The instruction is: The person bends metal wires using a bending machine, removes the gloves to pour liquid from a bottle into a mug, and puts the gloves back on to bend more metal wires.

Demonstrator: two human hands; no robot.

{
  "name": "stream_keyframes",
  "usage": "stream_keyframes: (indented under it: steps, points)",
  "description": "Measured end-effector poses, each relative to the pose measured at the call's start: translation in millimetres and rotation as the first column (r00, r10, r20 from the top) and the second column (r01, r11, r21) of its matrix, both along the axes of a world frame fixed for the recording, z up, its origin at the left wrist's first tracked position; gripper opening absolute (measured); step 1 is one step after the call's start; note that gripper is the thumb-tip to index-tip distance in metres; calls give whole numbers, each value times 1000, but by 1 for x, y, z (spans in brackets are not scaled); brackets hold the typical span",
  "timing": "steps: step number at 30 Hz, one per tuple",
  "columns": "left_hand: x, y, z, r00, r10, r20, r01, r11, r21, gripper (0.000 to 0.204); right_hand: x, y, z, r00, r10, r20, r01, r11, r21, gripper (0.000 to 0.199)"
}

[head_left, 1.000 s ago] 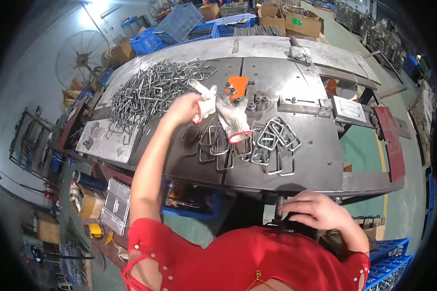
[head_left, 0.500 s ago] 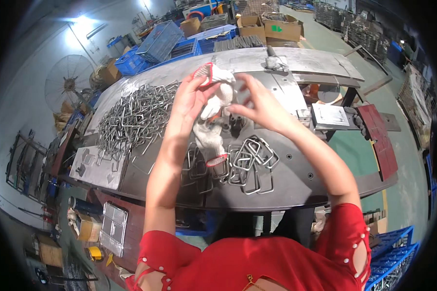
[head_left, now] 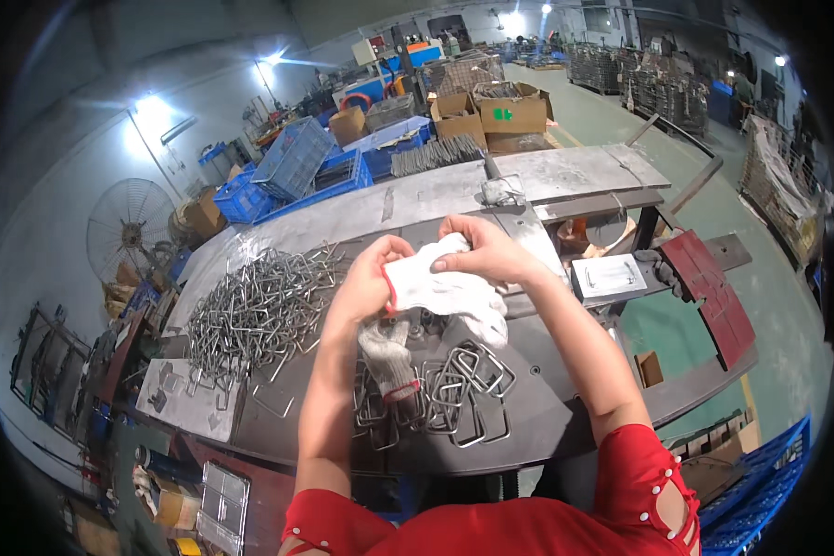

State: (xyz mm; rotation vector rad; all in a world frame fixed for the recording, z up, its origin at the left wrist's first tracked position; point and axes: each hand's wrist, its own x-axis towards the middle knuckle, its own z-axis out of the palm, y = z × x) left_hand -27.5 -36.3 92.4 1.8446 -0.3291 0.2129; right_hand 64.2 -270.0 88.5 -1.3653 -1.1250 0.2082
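1. The right hand [head_left: 491, 252] is the latest change: half a second ago it was open and only nearing the white glove [head_left: 443, 289]; now its fingers are clamped on the fabric, thumb lying over the upper face.
2. The left hand [head_left: 366, 278], which already had the glove, now has its fingers curled at the red-edged cuff. They look closed on it, though the fingertips are partly hidden.
3. The white glove has gone from bunched to stretched out. It is held up above the desk [head_left: 551, 417], between the hands, cuff toward the left hand and its finger end drooping to the right.
4. The other glove [head_left: 388, 357] still lies on the desk, its cuff turned toward the person, overlapping some wire loops [head_left: 461, 394].
5. The view has tipped up, so more of the room shows beyond the desk; the lower position of things in the picture comes mostly from that.
6. For the work, I judge this means both hands are taken up with the glove, while the loops and the rod pile [head_left: 255, 310] to the left wait untouched.
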Motion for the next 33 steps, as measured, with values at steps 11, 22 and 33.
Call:
stream_keyframes:
  steps: [11,22,33]
  points:
    - [34,-17,1,998,55,1,-51,927,-370,40,-43,22,14,609,-584,537,434,812,390,10]
    - [14,-11,4,991,25,-130,-68,940,-335,32,-157,2,67,743,617,-259,-310,661,683,52]
    - [-5,-30,9,999,54,7,-50,959,-278,29,-247,-52,99,257,965,-57,-811,247,531,66]
